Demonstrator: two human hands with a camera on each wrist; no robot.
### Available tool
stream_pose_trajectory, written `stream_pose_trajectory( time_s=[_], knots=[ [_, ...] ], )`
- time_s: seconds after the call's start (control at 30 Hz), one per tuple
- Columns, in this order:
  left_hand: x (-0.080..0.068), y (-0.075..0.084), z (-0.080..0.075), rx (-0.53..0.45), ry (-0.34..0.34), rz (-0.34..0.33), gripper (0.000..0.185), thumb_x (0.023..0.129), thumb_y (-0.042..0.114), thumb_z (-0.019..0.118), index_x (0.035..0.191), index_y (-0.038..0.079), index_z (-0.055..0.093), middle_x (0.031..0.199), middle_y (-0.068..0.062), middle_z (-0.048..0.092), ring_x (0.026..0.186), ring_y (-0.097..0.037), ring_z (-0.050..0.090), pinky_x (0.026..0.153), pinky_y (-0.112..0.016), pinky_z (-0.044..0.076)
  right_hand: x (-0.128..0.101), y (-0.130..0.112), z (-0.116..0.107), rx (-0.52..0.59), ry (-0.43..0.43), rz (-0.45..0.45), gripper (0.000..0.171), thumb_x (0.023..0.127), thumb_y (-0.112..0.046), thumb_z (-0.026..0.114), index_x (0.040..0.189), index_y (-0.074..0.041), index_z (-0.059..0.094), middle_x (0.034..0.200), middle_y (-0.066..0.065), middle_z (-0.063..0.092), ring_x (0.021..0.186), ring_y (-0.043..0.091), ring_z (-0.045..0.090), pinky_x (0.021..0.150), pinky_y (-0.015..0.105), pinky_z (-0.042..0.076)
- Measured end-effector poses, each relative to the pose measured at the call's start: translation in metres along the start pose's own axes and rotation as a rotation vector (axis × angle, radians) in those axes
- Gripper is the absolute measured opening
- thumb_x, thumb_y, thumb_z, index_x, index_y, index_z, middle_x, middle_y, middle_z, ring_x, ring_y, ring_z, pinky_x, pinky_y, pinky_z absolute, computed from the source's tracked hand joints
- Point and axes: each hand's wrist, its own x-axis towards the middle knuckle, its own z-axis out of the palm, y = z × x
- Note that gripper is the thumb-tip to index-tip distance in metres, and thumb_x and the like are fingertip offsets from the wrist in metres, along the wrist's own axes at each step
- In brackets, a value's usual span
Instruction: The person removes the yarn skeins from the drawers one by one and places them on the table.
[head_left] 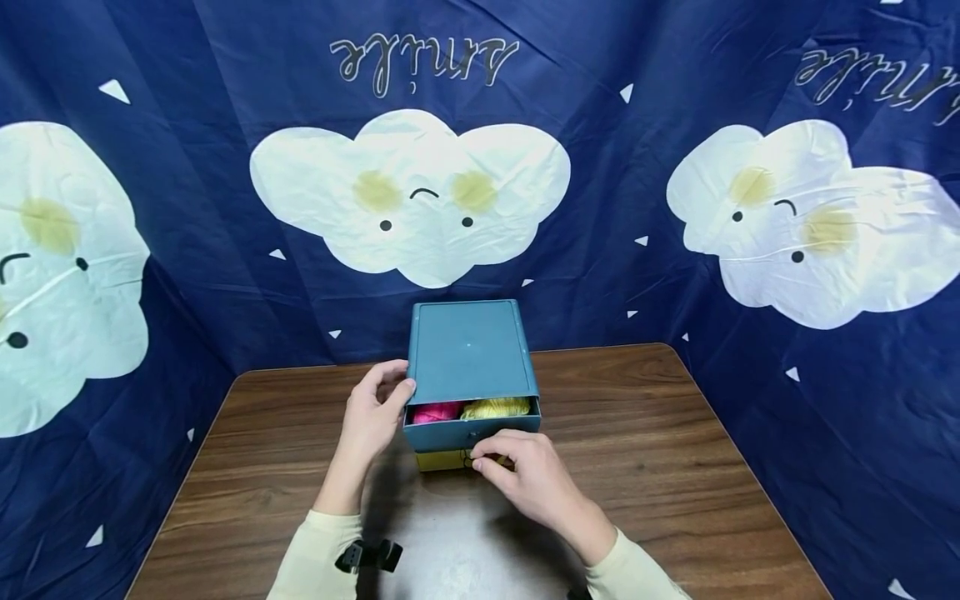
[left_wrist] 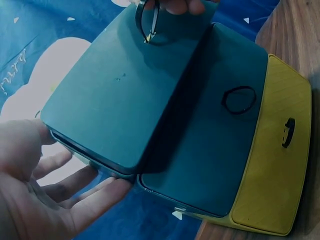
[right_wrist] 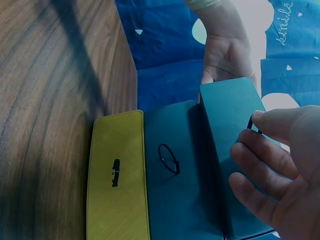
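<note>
Pinching a half-hidden loop [left_wrist: 139, 22] in right grip [head_left: 528, 468], touching with straight-fingered left grip [head_left: 371, 412] the box [head_left: 468, 350], turned frontwise toward the person.

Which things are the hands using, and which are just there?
In the job:
teal, rectangular drawer box, touched by the left hand
open teal drawer, with pink yarn and yellow yarn inside
black loop handle, pinched by the right hand

Just there, it seems:
rectangular yellow drawer at the bottom
brown wooden table
blue cloth with white clouds

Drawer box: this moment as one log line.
top drawer: partly open | contents: pink yarn, yellow yarn | right hand: pinching black handle | left hand: touching box side
</note>
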Motion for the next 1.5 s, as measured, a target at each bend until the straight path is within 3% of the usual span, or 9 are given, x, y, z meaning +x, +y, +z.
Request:
stream_pose_trajectory(
  time_s=[0.27, 0.7, 0.9, 1.07, 1.37, 1.5],
  knots=[
    [0.002, 0.001, -0.001, 0.088, 0.002, -0.046, 0.040, 0.101, 0.023, 0.066, 0.138, 0.010, 0.064, 0.123, -0.019, 0.072, 0.101, -0.021, 0.069, 0.070, -0.025, 0.062, -0.008, -0.004, -0.001, 0.001, -0.006, -0.043, 0.009, 0.093, -0.015, 0.077, 0.096, -0.024, 0.079, 0.091, -0.014, 0.073, 0.083, -0.004, 0.064, 0.073, 0.016, 0.055],
    [0.007, 0.007, -0.001, 0.104, -0.008, -0.091, 0.042, 0.101, 0.025, 0.066, 0.139, 0.009, 0.064, 0.121, -0.021, 0.072, 0.083, -0.019, 0.071, 0.077, -0.046, 0.065, -0.022, -0.012, -0.002, 0.024, -0.008, -0.088, 0.015, 0.090, -0.012, 0.079, 0.096, -0.026, 0.077, 0.090, -0.017, 0.072, 0.082, -0.006, 0.063, 0.069, 0.012, 0.053],
    [0.007, 0.007, -0.002, 0.091, -0.007, -0.098, 0.041, 0.101, 0.027, 0.066, 0.139, 0.010, 0.064, 0.122, -0.020, 0.071, 0.087, -0.018, 0.070, 0.070, -0.037, 0.065, -0.027, -0.013, -0.004, 0.044, -0.017, -0.110, 0.011, 0.094, -0.014, 0.076, 0.097, -0.025, 0.077, 0.090, -0.016, 0.072, 0.084, -0.006, 0.063, 0.069, 0.009, 0.051],
    [0.007, 0.006, -0.002, 0.088, -0.016, -0.095, 0.041, 0.100, 0.026, 0.067, 0.138, 0.009, 0.064, 0.124, -0.019, 0.070, 0.087, -0.017, 0.068, 0.062, -0.030, 0.062, -0.032, -0.017, -0.006, 0.052, -0.042, -0.070, 0.013, 0.094, -0.016, 0.076, 0.097, -0.029, 0.076, 0.091, -0.020, 0.070, 0.085, -0.007, 0.062, 0.067, 0.007, 0.049],
    [0.007, 0.002, -0.006, 0.013, -0.045, -0.095, 0.043, 0.100, 0.024, 0.069, 0.139, 0.008, 0.064, 0.126, -0.021, 0.069, 0.093, -0.018, 0.070, 0.065, -0.035, 0.065, -0.038, -0.020, -0.007, 0.064, -0.018, -0.095, 0.016, 0.093, -0.013, 0.077, 0.097, -0.029, 0.076, 0.091, -0.017, 0.071, 0.083, -0.006, 0.062, 0.067, 0.007, 0.049],
    [0.004, 0.000, -0.008, -0.009, -0.060, -0.105, 0.044, 0.100, 0.025, 0.069, 0.140, 0.008, 0.063, 0.128, -0.022, 0.067, 0.096, -0.020, 0.070, 0.069, -0.040, 0.065, -0.042, -0.020, -0.006, 0.081, -0.030, -0.064, 0.018, 0.093, -0.015, 0.077, 0.098, -0.032, 0.075, 0.092, -0.019, 0.071, 0.084, -0.005, 0.063, 0.068, 0.008, 0.051]
  ],
)
